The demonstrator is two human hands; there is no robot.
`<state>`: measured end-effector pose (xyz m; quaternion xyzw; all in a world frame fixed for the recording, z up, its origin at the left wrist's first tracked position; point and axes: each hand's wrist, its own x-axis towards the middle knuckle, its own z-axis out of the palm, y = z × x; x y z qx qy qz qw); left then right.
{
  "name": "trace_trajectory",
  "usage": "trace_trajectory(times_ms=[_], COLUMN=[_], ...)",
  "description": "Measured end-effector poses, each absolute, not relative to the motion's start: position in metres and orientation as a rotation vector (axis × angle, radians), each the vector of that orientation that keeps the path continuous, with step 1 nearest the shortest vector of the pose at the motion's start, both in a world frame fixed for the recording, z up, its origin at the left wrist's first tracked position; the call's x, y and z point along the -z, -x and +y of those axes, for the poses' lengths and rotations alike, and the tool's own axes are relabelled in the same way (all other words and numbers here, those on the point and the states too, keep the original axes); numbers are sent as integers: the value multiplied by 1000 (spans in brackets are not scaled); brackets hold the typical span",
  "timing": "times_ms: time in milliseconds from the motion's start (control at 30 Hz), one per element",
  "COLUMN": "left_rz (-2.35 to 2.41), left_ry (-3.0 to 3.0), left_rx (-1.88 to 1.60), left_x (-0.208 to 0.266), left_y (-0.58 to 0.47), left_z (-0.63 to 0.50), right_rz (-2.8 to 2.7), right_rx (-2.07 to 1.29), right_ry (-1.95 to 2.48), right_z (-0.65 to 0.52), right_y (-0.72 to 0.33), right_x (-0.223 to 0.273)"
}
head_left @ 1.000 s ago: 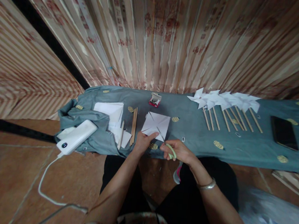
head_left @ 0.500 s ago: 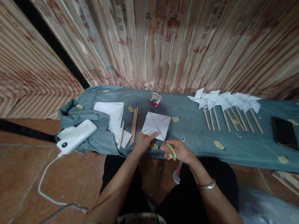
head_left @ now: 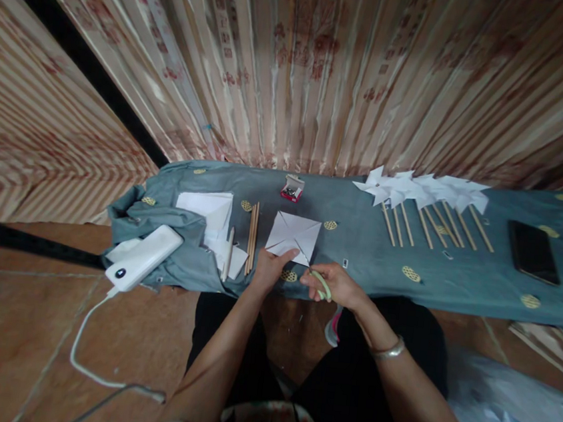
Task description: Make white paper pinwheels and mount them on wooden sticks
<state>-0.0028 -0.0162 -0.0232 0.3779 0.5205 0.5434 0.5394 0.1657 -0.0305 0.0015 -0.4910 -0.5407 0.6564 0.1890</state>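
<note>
A white square of paper (head_left: 293,231) with diagonal creases lies on the cloth-covered table in front of me. My left hand (head_left: 271,267) pinches its near left edge, thumb on top. My right hand (head_left: 333,285) is closed round the pale green handles of a pair of scissors (head_left: 322,286). The scissor blades lie along the paper's near right corner, pointing toward its centre. Just left of the paper are several thin wooden sticks (head_left: 252,238) and a pencil-like white stick (head_left: 228,254). Beyond it stands a small open red box (head_left: 292,188) with tiny metal pieces inside.
Several white paper pinwheels (head_left: 414,188) on sticks lie in a row at the back right, with a black phone (head_left: 533,251) farther right. More white paper (head_left: 208,204) lies on the left. A white power bank (head_left: 144,258) with a cable sits at the left front edge.
Almost nothing differs. Both hands keep their hold on the paper and the scissors, and the view has shifted very slightly.
</note>
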Motion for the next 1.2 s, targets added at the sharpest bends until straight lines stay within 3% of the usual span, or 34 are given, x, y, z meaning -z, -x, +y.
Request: trace_trajectory(times_ms=[467,600,700,867,933,1200], left_rz=[1250,1254,1271,1325,1317,1125], left_ry=[-794,-759,-817,-995,-1040,-928], left_rx=[-1363,-1382,-1339,-1143,-1052,-1063], left_x=[21,24,27,31,30,19], left_y=[1,0,1,-2,-5,-16], left_z=[-15,-13,-13,-15,-15,2], right_rz=[-1546,-1538,-1542,-1815,-1919,-2110], right_rx=[-2047,-1965,-1701,-741,-501,-207], right_ry=[1446,1528,1626,2077,2223,2430], right_z=[-37,-48,-49,-35,-29,3], right_y=[-188,-215,-233,-244,-243,-228], right_x=[-15,-17,-15,-16,-20,-42])
